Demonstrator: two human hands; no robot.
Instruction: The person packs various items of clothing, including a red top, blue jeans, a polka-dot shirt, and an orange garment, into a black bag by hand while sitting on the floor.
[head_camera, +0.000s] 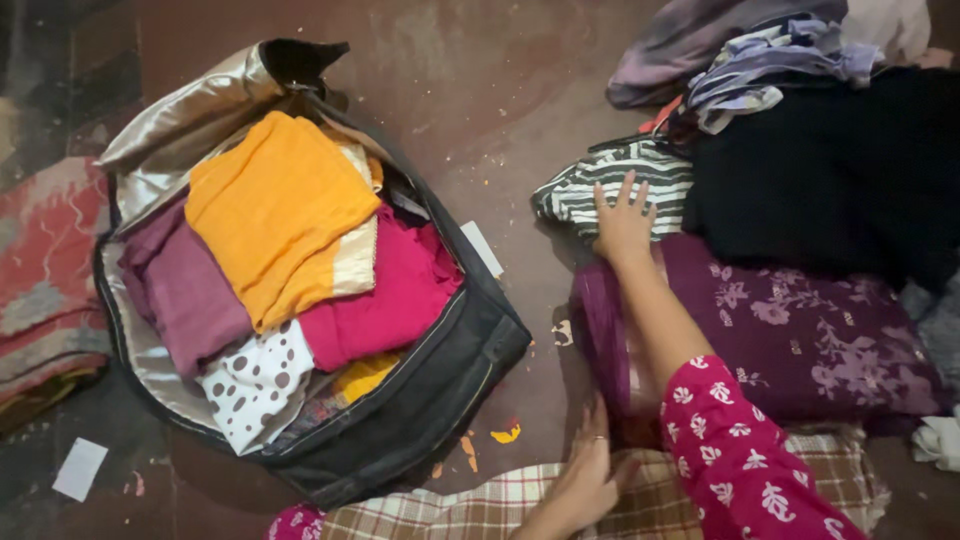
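- Right hand (622, 222), fingers spread flat, pressing on the far end of a folded purple floral garment (790, 330), fingertips reaching onto a striped black-and-white cloth (610, 185).
- Left hand (585, 480), open and flat, tucked against the near edge of the same purple bundle, above a checked cloth (470, 505).
- Purple garment lying on the floor (500, 90), right of an open suitcase (440, 390) packed with an orange cloth (275, 205), magenta and spotted pieces.
- Likely soft, light, floppy and a little slippery; prone to unfolding if lifted by one corner.
- Best held from both ends, palms under the folded edges.
- Black clothing (830, 170) heaped just beyond.
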